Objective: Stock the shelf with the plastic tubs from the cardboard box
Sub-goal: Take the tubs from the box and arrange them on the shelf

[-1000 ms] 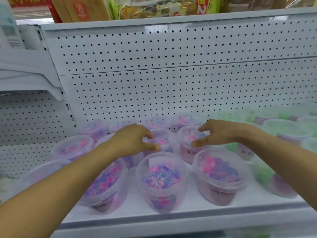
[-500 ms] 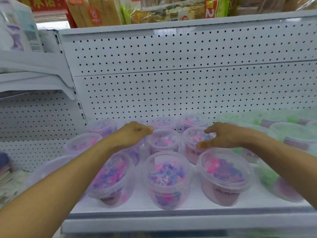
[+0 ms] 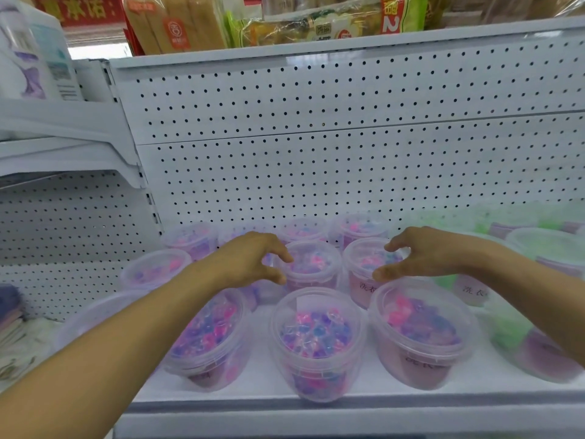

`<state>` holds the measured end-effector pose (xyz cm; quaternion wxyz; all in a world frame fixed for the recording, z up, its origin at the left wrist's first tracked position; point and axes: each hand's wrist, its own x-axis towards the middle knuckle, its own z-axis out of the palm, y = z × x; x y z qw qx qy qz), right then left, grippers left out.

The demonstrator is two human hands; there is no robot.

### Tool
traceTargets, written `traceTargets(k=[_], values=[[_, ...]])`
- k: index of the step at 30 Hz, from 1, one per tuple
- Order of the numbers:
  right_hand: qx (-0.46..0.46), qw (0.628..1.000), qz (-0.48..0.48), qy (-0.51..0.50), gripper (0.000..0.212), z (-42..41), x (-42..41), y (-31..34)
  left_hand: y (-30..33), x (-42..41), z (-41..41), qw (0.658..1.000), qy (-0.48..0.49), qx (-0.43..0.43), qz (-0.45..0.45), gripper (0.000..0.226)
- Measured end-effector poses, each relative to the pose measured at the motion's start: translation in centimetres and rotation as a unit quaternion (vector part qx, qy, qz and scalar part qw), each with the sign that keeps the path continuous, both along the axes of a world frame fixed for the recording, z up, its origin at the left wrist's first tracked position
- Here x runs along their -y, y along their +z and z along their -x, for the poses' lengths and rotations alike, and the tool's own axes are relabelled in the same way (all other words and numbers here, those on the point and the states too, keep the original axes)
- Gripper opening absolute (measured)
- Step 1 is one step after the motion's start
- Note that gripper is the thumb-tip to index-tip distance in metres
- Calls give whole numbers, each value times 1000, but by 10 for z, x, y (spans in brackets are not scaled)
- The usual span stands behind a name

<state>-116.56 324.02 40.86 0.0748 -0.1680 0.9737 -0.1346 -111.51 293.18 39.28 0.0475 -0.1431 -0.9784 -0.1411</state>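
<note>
- Plastic tubs (image 3: 316, 340) sit in rows on the white shelf (image 3: 285, 419), clear lids, pink/purple beads inside; green-filled tubs (image 3: 550, 245) occupy the right end. Cardboard box not in view.
- Left hand (image 3: 250, 259) hovers over the middle row, fingers (image 3: 281, 253) curled and spread, thumb apart, holding nothing. It brackets the left side of the middle-row centre tub (image 3: 311, 266); contact can't be confirmed.
- Right hand (image 3: 424, 255) mirrors it: fingers half-open, nothing gripped, thumb tip near the front of the labelled tub (image 3: 367, 270), fingertips over its lid.
- Judgement: step in hand is squaring up the middle row, not placing a new tub.
- Do it well: push on the tub walls below the lid rim, not on the lids; the lids look thin and could flex or pop.
- Move both tubs together, hands closing from outside, so they nest tight against the back row (image 3: 357, 229).
- Keep forearms high: the left forearm passes right over the front-left tub (image 3: 209, 340), the right over the front-right tub (image 3: 421, 334); a dip could knock them off the edge.
- Front centre tub already sits at the lip; nudge it back afterwards.
- Turn labels to the aisle where visible.
</note>
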Motion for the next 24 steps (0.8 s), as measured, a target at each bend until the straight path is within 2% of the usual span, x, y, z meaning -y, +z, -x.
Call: traceTargets(k=[13,16,18,20,24], values=[[6,1000,10,2,97,1,-1,2,4,1,1,998,16,60,-4,33],[7,1000,26,5,96,1,-3,-2,9,-2,13,998,43,18,-51,23],[4,1000,25,9,92,-1,-4,-2,9,-6,24,997,66,1,-34,29],[7,1000,20,10,91,0,-4,-2,5,-10,36,996,83,22,-13,31],[19,1000,21,9,93,3,-6,-3,-4,-18,52,995,76,48,-48,13]])
